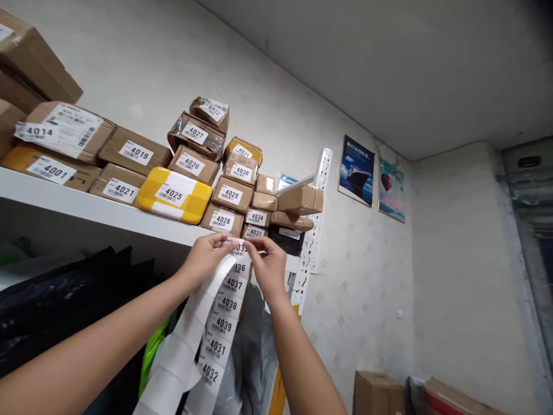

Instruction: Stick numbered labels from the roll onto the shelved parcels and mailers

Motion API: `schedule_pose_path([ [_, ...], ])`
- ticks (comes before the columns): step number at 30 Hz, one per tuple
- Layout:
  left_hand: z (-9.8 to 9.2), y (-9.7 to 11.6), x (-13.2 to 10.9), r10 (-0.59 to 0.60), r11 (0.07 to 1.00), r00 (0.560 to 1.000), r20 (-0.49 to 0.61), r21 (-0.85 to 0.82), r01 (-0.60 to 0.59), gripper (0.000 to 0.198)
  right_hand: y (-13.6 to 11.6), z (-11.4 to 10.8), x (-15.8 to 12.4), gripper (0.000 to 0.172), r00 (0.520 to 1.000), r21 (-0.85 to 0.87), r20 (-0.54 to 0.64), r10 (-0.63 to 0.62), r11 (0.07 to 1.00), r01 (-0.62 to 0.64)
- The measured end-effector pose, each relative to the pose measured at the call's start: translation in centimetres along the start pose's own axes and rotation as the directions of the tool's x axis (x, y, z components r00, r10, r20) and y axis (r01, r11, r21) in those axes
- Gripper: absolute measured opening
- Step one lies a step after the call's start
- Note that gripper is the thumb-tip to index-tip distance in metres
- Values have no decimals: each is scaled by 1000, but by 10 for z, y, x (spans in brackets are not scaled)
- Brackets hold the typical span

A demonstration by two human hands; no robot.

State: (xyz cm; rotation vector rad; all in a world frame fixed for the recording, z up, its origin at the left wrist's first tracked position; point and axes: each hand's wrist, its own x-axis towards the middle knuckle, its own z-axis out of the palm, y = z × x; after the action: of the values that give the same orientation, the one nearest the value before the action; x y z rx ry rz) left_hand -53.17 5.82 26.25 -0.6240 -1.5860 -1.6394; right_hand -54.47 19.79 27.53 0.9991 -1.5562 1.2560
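A long strip of numbered barcode labels (223, 325) hangs down from my two hands in front of the shelf. My left hand (209, 256) pinches the strip's top left edge, near the label reading 4035. At the top right edge, the thumb and fingers of my right hand (270, 262) pinch the same label. White backing paper (179, 340) curls down beside the printed side. Just behind my fingertips are small cardboard parcels, among them a box labelled 4033 (256, 231) and a box labelled 4034 (256, 217).
Labelled parcels, including a yellow parcel (174, 195), stand stacked along the white shelf (99, 204). A perforated shelf post (307, 265) rises right of my right hand. Dark plastic bags (86, 294) lie below. Cardboard boxes (375, 392) sit low at right; posters (356, 171) hang on the wall.
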Motion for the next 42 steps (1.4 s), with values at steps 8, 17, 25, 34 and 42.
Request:
schedule_pose_path([
  [8,9,1,17,41,999,997,-72,39,-38,45,-4,6,24,12,961,-284,-68,-269,928,240],
  [17,0,6,-3,-3,971,999,32,240,-5,54,-17,-11,85,17,893,-585,-153,-423,767,264],
  [25,-1,6,-12,-56,985,995,76,168,43,50,-13,10,128,36,992,-762,-33,-118,646,51],
  [34,-5,17,-9,43,985,999,27,167,-47,51,-12,2,122,40,981,-741,67,-181,649,170],
  [42,-18,11,-6,261,959,965,-19,119,-257,39,-26,-18,43,29,941,-112,334,-54,989,96],
])
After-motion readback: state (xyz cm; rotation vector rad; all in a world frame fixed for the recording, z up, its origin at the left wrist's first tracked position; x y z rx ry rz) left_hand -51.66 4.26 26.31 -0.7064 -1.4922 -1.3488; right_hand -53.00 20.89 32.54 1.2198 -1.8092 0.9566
